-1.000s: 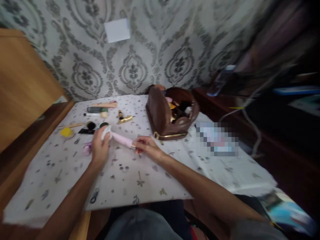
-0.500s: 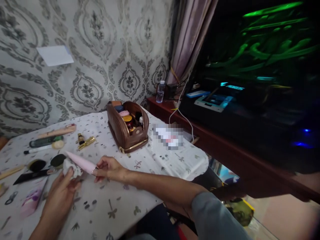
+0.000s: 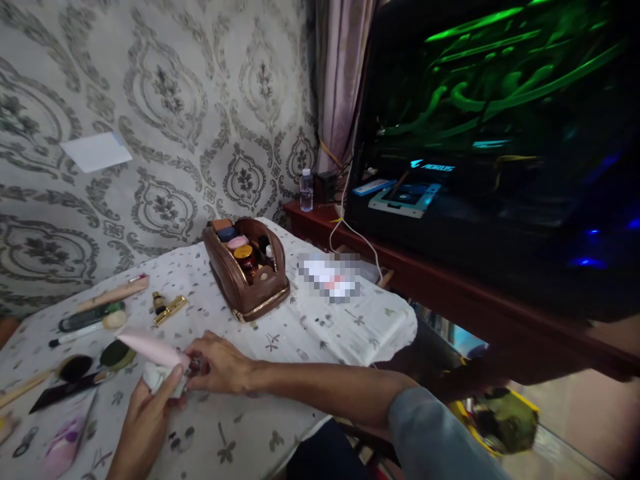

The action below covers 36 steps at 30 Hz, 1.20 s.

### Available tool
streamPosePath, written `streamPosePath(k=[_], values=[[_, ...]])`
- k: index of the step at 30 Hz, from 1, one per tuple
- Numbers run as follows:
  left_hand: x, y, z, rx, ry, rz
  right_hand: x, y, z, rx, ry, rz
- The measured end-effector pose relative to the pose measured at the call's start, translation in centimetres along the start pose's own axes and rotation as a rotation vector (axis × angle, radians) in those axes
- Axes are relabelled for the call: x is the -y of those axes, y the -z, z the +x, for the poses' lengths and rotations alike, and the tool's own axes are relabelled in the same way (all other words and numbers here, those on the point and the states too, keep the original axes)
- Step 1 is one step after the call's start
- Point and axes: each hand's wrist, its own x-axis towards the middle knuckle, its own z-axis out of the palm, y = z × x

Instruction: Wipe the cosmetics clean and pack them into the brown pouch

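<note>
A pale pink tube [image 3: 153, 347] is held above the patterned tablecloth, its flat end pointing up and left. My right hand [image 3: 217, 363] is closed around the tube's cap end. My left hand [image 3: 150, 413] pinches a crumpled white tissue [image 3: 159, 377] against the lower side of the tube, near the cap. Left of my hands lie a round dark item [image 3: 117, 355], a black-and-tan brush [image 3: 70, 390] and a pink-purple tube [image 3: 67, 440]. Beyond them rests a gold-coloured item [image 3: 171, 310]. An open brown bag [image 3: 245, 280] holding jars stands behind my right hand.
More brushes and a dark green bottle [image 3: 93, 317] lie on the tablecloth at the left. A pixelated item [image 3: 330, 277] is right of the bag. A clear bottle [image 3: 307, 190] and white cable stand by the dark glass case [image 3: 480, 220].
My left hand has moved right with the tissue, from the tube's flat end toward its cap end. My right hand still holds the tube. The camera view has shifted somewhat.
</note>
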Motion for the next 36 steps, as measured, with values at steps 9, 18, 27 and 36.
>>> streamPosePath(k=[9,18,27,36], values=[[0.8,0.1,1.7,0.127,-0.532,0.523,4.1,4.3,-0.9,-0.166,0.214,-0.073],[-0.7,-3.0,0.7,0.175,-0.842,0.741,4.6,10.6,-4.8,-0.266,0.417,-0.133],[0.0,-3.3,0.5,0.085,-0.841,0.793,7.6,21.0,-5.9,-0.669,0.427,0.034],[1.8,-1.6,2.1,0.151,-0.804,0.898,6.8,24.1,4.7,-0.513,0.319,-0.525]])
